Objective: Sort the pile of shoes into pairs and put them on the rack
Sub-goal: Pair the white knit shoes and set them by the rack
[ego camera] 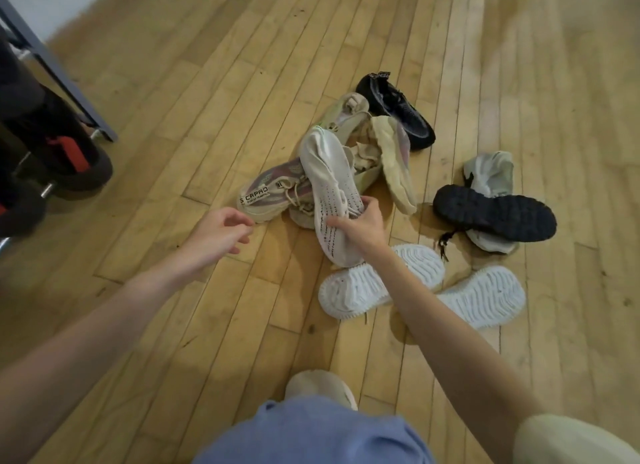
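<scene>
A blue-clad knee [311, 432] fills the bottom edge, hiding most of a beige shoe toe [320, 387]. Her right hand [360, 226] grips a white knit sneaker [332, 193] atop the pile on the wood floor [173, 307]; her forearm covers part of two white upturned soles [481, 297]. Left hand [221, 233] hangs loosely curled, holding nothing. Beyond lies a black sneaker [398, 111]. The rack [52, 65] is cut off at left.

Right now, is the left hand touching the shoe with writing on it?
Apart. The head view shows bare floor between the left hand and the lettered shoe.
</scene>
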Motion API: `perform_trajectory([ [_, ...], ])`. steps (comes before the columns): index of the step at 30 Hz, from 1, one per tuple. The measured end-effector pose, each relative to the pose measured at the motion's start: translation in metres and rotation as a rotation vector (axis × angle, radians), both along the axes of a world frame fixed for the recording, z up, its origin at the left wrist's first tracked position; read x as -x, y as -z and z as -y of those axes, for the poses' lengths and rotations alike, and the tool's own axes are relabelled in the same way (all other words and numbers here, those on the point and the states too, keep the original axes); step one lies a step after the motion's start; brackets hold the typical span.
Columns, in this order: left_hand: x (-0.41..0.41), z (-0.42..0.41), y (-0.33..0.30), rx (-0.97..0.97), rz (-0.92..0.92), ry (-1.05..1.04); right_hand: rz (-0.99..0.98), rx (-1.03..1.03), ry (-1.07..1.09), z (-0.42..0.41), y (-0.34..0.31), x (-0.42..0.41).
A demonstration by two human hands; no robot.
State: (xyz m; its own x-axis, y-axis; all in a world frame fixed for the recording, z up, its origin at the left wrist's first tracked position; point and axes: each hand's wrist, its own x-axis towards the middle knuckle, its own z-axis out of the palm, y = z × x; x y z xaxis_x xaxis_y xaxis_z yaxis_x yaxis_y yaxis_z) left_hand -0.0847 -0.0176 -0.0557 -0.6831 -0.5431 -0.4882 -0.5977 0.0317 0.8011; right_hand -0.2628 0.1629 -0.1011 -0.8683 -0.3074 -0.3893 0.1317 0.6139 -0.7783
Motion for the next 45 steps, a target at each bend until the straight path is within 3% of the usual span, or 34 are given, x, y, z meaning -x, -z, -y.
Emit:
perform_trajectory([
  [5,-0.002,0.000,-0.006,-0.118,-0.101,-0.133,-0.007,0.172,-0.150,-0.011,-0.020,-0.020],
  [8,-0.003,0.000,-0.016,-0.236,-0.178,-0.229,-0.094,0.115,-0.377,-0.023,-0.028,-0.029],
  [12,-0.015,0.001,-0.016,-0.287,-0.154,-0.173,-0.240,-0.053,-0.693,-0.038,-0.034,-0.040],
  [18,-0.031,-0.011,-0.001,-0.293,-0.089,-0.131,-0.157,-0.096,-0.729,-0.054,-0.028,-0.053],
  [25,-0.030,-0.020,-0.019,-0.300,-0.059,0.080,-0.198,-0.013,-0.678,-0.059,-0.033,-0.047],
  [29,-0.027,-0.021,-0.013,-0.328,-0.081,-0.042,-0.281,0.031,-0.528,-0.059,-0.040,-0.045],
  [32,-0.029,-0.018,-0.006,-0.484,-0.112,-0.198,-0.392,-0.059,-0.127,-0.061,-0.030,-0.045],
  [35,-0.032,-0.015,-0.003,-0.600,-0.157,-0.314,-0.177,-0.072,0.351,-0.061,-0.024,-0.054],
  [37,-0.033,-0.014,-0.004,-0.629,-0.174,-0.339,0.037,-0.139,0.553,-0.059,-0.019,-0.060],
  [40,-0.034,-0.016,-0.005,-0.582,-0.162,-0.291,0.246,-0.224,0.663,-0.051,-0.015,-0.069],
  [45,-0.035,-0.021,0.000,-0.575,-0.120,-0.239,0.201,-0.273,0.727,-0.037,-0.009,-0.069],
])
